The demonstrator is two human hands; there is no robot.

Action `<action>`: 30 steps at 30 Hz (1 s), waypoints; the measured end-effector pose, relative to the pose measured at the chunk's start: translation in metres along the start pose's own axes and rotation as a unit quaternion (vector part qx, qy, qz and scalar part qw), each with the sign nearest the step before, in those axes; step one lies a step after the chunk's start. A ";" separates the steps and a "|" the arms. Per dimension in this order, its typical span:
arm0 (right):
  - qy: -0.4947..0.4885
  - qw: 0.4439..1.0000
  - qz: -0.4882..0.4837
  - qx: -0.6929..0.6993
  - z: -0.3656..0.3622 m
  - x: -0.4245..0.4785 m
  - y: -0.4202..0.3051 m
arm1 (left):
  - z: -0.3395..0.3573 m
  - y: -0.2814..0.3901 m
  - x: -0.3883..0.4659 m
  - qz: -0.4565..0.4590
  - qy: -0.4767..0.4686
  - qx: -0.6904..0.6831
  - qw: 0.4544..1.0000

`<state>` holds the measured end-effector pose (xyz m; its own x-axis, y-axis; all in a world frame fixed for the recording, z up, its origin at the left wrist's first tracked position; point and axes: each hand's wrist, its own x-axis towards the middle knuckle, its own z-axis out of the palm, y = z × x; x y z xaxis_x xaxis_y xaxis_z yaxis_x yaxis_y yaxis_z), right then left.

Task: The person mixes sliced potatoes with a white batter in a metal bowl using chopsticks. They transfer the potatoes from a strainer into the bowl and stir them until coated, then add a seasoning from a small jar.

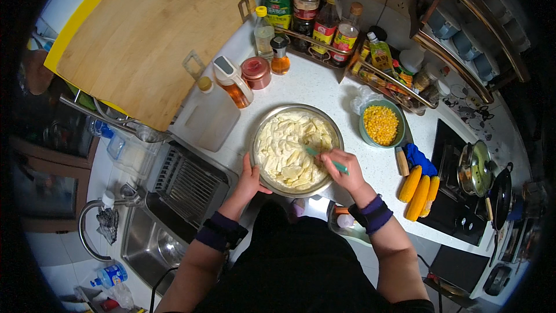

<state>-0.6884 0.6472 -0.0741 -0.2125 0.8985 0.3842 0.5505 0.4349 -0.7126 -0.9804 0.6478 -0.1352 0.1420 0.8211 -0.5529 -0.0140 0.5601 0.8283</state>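
Note:
A round stainless steel bowl [338, 132] stands on the white countertop near its front edge. It holds a pale, creamy mixture [282, 148] with lumps and slices coated in it. My left hand [249, 179] grips the bowl's rim at the lower left, thumb on the near side of the wall. In my right hand [345, 169] is a green-handled utensil [339, 167], its lower end sunk in the mixture on the right side; the sunken part is hidden, so its kind cannot be told. A purple band circles each wrist.
Corn kernels fill a green bowl [362, 132] at right. Beyond it lie a wooden-handled knife [402, 161], corn cobs [417, 193] and a stove with a lidded pot [475, 169]. Bottles [321, 30] line the back. A cutting board [143, 39] and sink [145, 230] are left.

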 end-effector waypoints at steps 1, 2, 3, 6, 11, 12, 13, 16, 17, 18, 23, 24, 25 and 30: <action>-0.015 1.000 -0.016 0.017 -0.005 -0.004 -0.006 | -0.001 -0.002 0.001 0.001 0.003 0.000 1.000; -0.065 0.998 0.016 -0.001 -0.014 -0.008 -0.012 | -0.002 -0.005 0.002 0.002 0.006 0.001 1.000; -0.068 0.998 0.013 0.007 -0.024 -0.008 -0.014 | -0.002 -0.004 0.002 0.001 0.001 0.002 1.000; -0.065 0.997 0.020 0.024 -0.060 -0.002 -0.018 | -0.003 -0.001 0.000 -0.001 -0.004 0.001 1.000; 0.064 0.989 0.128 0.025 -0.075 0.004 -0.007 | -0.003 -0.002 0.000 0.009 -0.009 0.005 1.000; 0.073 0.987 0.144 0.023 -0.069 0.002 -0.003 | -0.004 -0.001 0.001 0.007 -0.012 0.007 1.000; 0.083 0.983 0.159 0.021 -0.066 -0.001 0.001 | -0.004 0.000 0.001 0.005 -0.014 0.009 1.000; 0.097 0.966 0.228 0.076 -0.045 -0.017 0.006 | -0.004 0.000 0.002 0.001 -0.015 0.009 1.000; 0.098 0.958 0.253 0.089 -0.041 -0.024 0.007 | -0.004 -0.001 0.002 0.001 -0.015 0.008 1.000; 0.095 0.937 0.306 0.140 -0.041 -0.023 -0.001 | -0.005 -0.002 0.002 0.006 -0.014 0.012 1.000; 0.091 0.875 0.394 0.266 -0.028 -0.037 -0.010 | -0.006 -0.009 0.003 0.016 -0.002 0.013 1.000; 0.096 0.863 0.405 0.287 -0.022 -0.041 -0.006 | -0.005 -0.009 0.003 0.017 -0.001 0.013 1.000; 0.102 0.850 0.414 0.309 -0.016 -0.042 -0.003 | -0.003 -0.007 0.002 0.018 -0.002 0.014 1.000; 0.124 0.799 0.441 0.389 0.026 -0.026 0.003 | -0.002 0.002 0.000 0.012 -0.011 0.021 1.000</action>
<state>-0.7027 0.6270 -0.1016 0.1998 0.8792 -0.4326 -0.2916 -0.3682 -0.8829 -0.9821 0.6490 -0.1332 0.1636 0.8318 -0.5305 0.0244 0.5341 0.8451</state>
